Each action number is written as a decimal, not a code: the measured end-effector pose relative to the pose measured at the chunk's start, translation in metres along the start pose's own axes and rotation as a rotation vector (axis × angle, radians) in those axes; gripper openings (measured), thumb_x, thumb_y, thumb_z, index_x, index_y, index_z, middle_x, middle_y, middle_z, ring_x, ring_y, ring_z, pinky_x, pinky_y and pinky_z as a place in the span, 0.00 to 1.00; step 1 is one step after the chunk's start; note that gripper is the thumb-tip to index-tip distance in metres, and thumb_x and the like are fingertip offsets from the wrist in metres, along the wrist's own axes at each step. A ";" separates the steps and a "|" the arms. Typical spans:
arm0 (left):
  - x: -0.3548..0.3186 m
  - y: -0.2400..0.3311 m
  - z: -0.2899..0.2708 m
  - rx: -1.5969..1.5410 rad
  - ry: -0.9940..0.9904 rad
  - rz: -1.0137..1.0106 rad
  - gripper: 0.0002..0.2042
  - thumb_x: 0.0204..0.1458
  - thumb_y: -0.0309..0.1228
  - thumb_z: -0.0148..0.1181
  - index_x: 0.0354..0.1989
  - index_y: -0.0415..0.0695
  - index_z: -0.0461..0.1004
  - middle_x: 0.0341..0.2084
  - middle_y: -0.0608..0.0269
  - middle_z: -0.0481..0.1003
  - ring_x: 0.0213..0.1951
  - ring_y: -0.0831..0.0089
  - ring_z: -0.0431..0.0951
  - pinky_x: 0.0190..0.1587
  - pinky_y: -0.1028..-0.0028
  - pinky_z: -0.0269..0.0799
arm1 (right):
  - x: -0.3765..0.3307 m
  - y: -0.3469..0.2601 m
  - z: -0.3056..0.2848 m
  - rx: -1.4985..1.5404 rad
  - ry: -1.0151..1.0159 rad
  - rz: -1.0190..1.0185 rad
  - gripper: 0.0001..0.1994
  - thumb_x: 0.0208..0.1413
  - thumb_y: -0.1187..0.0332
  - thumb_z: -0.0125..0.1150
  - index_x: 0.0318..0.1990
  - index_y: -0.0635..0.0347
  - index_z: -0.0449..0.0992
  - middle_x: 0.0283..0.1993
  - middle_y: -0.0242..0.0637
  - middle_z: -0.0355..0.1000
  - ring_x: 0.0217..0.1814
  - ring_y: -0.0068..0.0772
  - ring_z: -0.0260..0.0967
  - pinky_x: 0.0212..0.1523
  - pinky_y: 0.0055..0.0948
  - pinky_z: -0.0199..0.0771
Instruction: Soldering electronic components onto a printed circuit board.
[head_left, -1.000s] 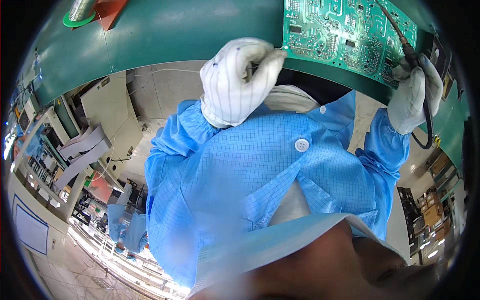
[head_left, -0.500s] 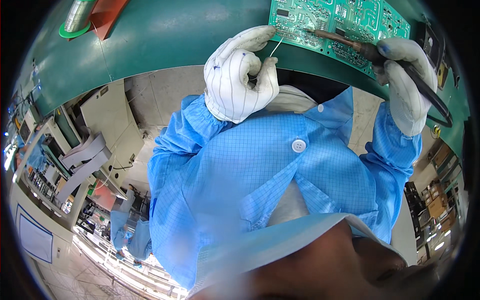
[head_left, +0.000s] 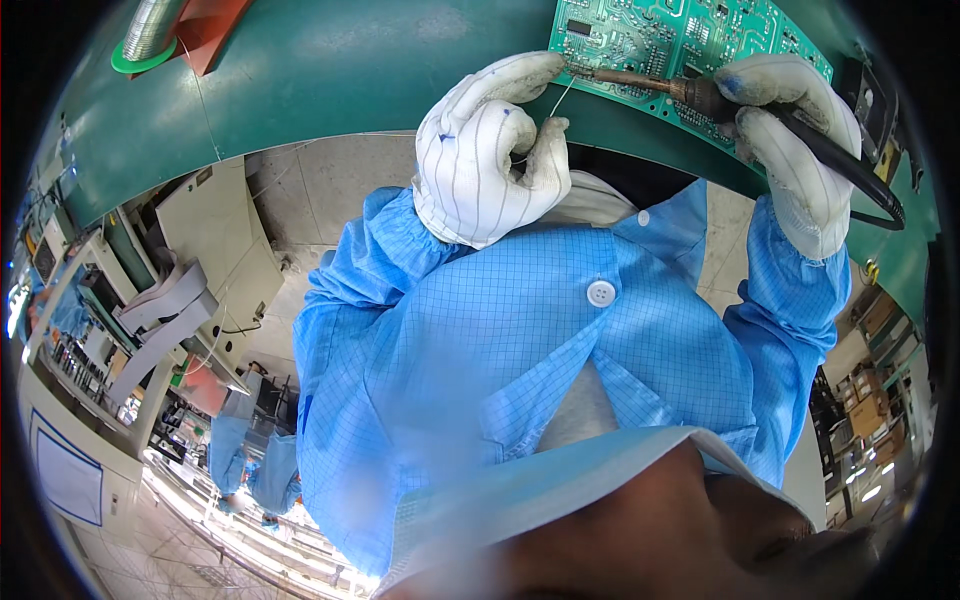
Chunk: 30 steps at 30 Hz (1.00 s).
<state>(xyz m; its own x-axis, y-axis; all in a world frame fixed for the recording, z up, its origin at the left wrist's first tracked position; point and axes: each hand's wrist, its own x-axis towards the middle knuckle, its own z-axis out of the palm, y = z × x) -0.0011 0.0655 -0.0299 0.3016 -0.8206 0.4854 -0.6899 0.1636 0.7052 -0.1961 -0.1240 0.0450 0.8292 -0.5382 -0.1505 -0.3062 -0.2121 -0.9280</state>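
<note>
The circuit board lies on the green workbench, its solder side up, partly cut off by the upper rim of the view. A soldering iron lies across the board's near left part, its long axis nearly parallel to the board's near edge; the tip points left, toward the near left corner, and the handle slopes slightly down to the right. The gloved right hand, at the board's near right edge, grips that handle between thumb and fingers, with the black cable trailing to the right of the board. Just off the near left corner, the gloved left hand holds a thin wire, forefinger stretched toward the corner and the other fingers curled; the exact pinch is hidden. The wire slants up toward the iron's tip; I cannot tell whether they touch. Well left of the board stands a wire spool with a green flange.
</note>
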 end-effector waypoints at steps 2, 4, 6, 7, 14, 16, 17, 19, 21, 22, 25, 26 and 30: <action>0.000 0.000 0.000 -0.004 0.003 0.006 0.14 0.40 0.17 0.65 0.20 0.44 0.63 0.45 0.44 0.78 0.38 0.60 0.84 0.35 0.72 0.78 | -0.001 -0.001 0.001 -0.007 0.007 0.008 0.12 0.51 0.77 0.52 0.42 0.64 0.77 0.42 0.38 0.75 0.30 0.20 0.69 0.29 0.20 0.69; 0.000 0.000 0.000 -0.007 0.005 0.006 0.14 0.40 0.17 0.65 0.20 0.44 0.63 0.45 0.44 0.78 0.38 0.60 0.84 0.35 0.72 0.78 | -0.001 -0.001 0.001 -0.007 0.021 0.017 0.12 0.51 0.77 0.52 0.42 0.64 0.77 0.42 0.38 0.75 0.30 0.20 0.70 0.29 0.20 0.70; 0.000 0.000 0.000 -0.015 0.008 0.009 0.14 0.40 0.17 0.65 0.20 0.44 0.63 0.44 0.44 0.78 0.37 0.60 0.84 0.35 0.72 0.78 | -0.001 -0.001 0.001 -0.007 0.027 0.021 0.12 0.51 0.77 0.52 0.42 0.64 0.77 0.42 0.38 0.75 0.30 0.20 0.70 0.29 0.19 0.70; 0.000 0.000 0.000 -0.015 0.009 0.009 0.14 0.40 0.17 0.65 0.20 0.44 0.63 0.44 0.44 0.78 0.37 0.60 0.84 0.35 0.72 0.78 | -0.002 0.001 0.000 -0.001 0.041 0.011 0.11 0.51 0.77 0.52 0.42 0.64 0.77 0.43 0.38 0.75 0.30 0.20 0.70 0.29 0.19 0.70; 0.000 -0.002 0.002 0.010 0.016 0.027 0.14 0.40 0.17 0.66 0.21 0.44 0.63 0.44 0.44 0.79 0.38 0.61 0.84 0.36 0.71 0.79 | 0.003 0.015 -0.005 -0.061 -0.028 -0.215 0.10 0.54 0.77 0.53 0.41 0.64 0.77 0.44 0.40 0.75 0.29 0.21 0.71 0.29 0.19 0.72; 0.000 -0.002 0.003 0.011 0.019 0.029 0.14 0.40 0.17 0.66 0.21 0.44 0.63 0.44 0.44 0.79 0.38 0.61 0.84 0.36 0.71 0.79 | 0.000 0.013 -0.005 -0.028 -0.012 -0.116 0.09 0.55 0.78 0.52 0.41 0.65 0.77 0.44 0.41 0.75 0.29 0.21 0.71 0.28 0.19 0.72; 0.000 -0.002 0.003 0.012 0.021 0.031 0.14 0.40 0.17 0.66 0.20 0.44 0.63 0.44 0.44 0.79 0.38 0.61 0.84 0.37 0.71 0.79 | -0.001 0.013 -0.005 -0.012 -0.004 -0.066 0.09 0.55 0.79 0.52 0.41 0.65 0.77 0.44 0.41 0.75 0.29 0.21 0.71 0.28 0.19 0.72; 0.001 -0.002 0.003 0.011 0.023 0.034 0.14 0.39 0.17 0.66 0.20 0.44 0.63 0.44 0.44 0.79 0.38 0.61 0.84 0.37 0.71 0.79 | -0.002 0.015 -0.005 -0.033 0.001 -0.100 0.09 0.55 0.79 0.52 0.41 0.65 0.77 0.44 0.41 0.75 0.29 0.21 0.71 0.28 0.19 0.72; 0.001 -0.002 0.001 0.000 0.016 0.030 0.14 0.39 0.17 0.65 0.20 0.44 0.63 0.44 0.44 0.79 0.38 0.62 0.84 0.37 0.71 0.79 | -0.002 0.018 -0.004 -0.073 0.010 -0.170 0.09 0.56 0.79 0.52 0.41 0.65 0.77 0.44 0.42 0.74 0.28 0.20 0.71 0.28 0.19 0.72; 0.000 -0.002 0.001 -0.003 0.013 0.028 0.14 0.39 0.17 0.65 0.20 0.44 0.63 0.44 0.45 0.79 0.38 0.62 0.84 0.37 0.71 0.79 | -0.001 0.018 -0.003 -0.072 0.008 -0.171 0.09 0.56 0.79 0.52 0.41 0.65 0.77 0.44 0.42 0.74 0.28 0.20 0.71 0.28 0.19 0.72; -0.002 -0.002 -0.001 -0.009 0.003 0.009 0.13 0.37 0.18 0.66 0.18 0.43 0.64 0.43 0.43 0.78 0.39 0.58 0.83 0.39 0.69 0.80 | 0.000 0.015 -0.002 -0.002 -0.004 -0.097 0.09 0.56 0.78 0.52 0.42 0.65 0.77 0.44 0.42 0.74 0.28 0.20 0.71 0.27 0.18 0.72; -0.002 -0.002 -0.001 -0.020 -0.002 0.003 0.13 0.36 0.19 0.66 0.17 0.42 0.64 0.43 0.43 0.78 0.40 0.56 0.82 0.40 0.67 0.80 | 0.000 0.016 -0.002 -0.005 -0.002 -0.095 0.09 0.56 0.78 0.52 0.42 0.65 0.77 0.44 0.42 0.74 0.28 0.20 0.71 0.27 0.18 0.72; 0.001 0.001 -0.002 -0.016 -0.031 -0.020 0.13 0.36 0.19 0.66 0.18 0.42 0.63 0.43 0.42 0.78 0.40 0.56 0.82 0.40 0.67 0.80 | 0.002 0.022 -0.005 -0.315 -0.022 -0.511 0.10 0.56 0.78 0.51 0.43 0.65 0.76 0.42 0.42 0.75 0.27 0.21 0.71 0.28 0.18 0.71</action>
<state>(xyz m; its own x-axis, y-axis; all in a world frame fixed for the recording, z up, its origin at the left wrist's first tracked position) -0.0001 0.0656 -0.0278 0.2946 -0.8402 0.4552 -0.6734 0.1555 0.7228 -0.2037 -0.1333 0.0262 0.9164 -0.2882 0.2779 0.0128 -0.6727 -0.7398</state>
